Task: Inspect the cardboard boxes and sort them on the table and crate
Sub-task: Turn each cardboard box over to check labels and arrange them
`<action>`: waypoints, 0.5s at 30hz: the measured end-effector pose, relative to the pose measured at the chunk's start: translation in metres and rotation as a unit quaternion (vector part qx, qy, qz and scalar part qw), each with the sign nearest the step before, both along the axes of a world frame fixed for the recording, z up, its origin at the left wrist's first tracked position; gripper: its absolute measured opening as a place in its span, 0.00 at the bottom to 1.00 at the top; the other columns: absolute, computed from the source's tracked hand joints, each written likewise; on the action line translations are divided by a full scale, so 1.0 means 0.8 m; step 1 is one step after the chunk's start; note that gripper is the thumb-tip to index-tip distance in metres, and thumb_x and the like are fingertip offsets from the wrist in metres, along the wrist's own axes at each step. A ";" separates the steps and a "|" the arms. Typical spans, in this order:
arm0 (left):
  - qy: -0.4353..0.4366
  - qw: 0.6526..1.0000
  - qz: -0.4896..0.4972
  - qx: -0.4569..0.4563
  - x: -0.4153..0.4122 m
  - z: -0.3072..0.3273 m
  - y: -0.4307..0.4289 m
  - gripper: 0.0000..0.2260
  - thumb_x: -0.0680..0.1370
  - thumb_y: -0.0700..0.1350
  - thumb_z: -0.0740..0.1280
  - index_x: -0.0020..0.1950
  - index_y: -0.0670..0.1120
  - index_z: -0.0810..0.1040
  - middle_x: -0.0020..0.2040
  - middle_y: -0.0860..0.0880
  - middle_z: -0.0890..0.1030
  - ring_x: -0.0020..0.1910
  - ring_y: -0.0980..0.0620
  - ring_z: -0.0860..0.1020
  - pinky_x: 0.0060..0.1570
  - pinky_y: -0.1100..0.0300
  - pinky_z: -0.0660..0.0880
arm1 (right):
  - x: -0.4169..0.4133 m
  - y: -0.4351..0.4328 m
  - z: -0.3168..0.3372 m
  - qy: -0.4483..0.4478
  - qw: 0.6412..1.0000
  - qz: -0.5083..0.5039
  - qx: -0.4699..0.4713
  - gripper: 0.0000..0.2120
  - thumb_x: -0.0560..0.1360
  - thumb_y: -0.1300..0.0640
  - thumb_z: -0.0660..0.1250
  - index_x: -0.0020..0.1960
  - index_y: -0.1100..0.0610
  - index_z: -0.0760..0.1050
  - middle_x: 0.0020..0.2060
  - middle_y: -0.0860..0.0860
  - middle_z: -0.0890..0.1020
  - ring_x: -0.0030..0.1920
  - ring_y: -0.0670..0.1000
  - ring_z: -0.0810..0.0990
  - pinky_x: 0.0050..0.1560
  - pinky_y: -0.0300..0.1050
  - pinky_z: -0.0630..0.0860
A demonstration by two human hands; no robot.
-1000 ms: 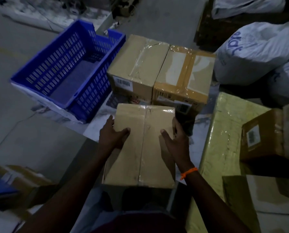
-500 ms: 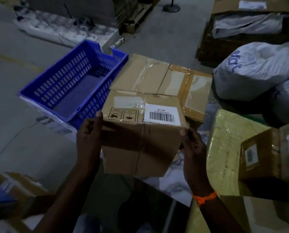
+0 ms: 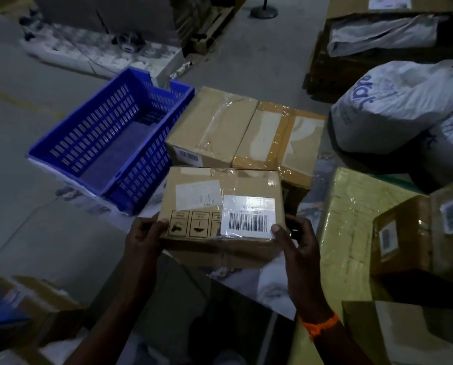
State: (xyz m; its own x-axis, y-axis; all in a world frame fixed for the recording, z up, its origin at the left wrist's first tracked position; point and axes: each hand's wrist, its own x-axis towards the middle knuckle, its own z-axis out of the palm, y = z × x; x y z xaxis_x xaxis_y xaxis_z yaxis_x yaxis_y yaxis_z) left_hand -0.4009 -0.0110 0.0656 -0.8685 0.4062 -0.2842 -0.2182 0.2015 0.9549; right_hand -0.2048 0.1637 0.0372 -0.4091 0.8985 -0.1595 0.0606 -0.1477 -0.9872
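I hold a brown cardboard box (image 3: 220, 204) above the table, its face with a white barcode label and handling symbols turned up towards me. My left hand (image 3: 143, 235) grips its left near corner, thumb on the top face. My right hand (image 3: 296, 241) grips the right near corner the same way. Behind it two taped cardboard boxes (image 3: 212, 125) (image 3: 280, 138) stand side by side on the table (image 3: 249, 283). An empty blue plastic crate (image 3: 109, 138) sits at the table's far left.
A yellow-wrapped parcel (image 3: 351, 233) lies to the right with a brown labelled box (image 3: 409, 233) on it. White sacks (image 3: 393, 106) are piled at the far right. More boxes (image 3: 30, 304) sit low at the left, over grey floor.
The box has been lifted off the table and tipped, so its labelled face now points up. Both hands shifted from its top to its near corners.
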 end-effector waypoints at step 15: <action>0.033 0.995 -0.080 -0.046 0.000 -0.021 0.006 0.22 0.75 0.60 0.68 0.68 0.56 0.73 0.59 0.52 0.82 0.55 0.54 0.82 0.49 0.59 0.78 | 0.014 -0.018 -0.022 -0.043 0.998 -0.032 0.028 0.25 0.76 0.40 0.72 0.72 0.44 0.77 0.62 0.54 0.81 0.58 0.45 0.84 0.55 0.44 0.83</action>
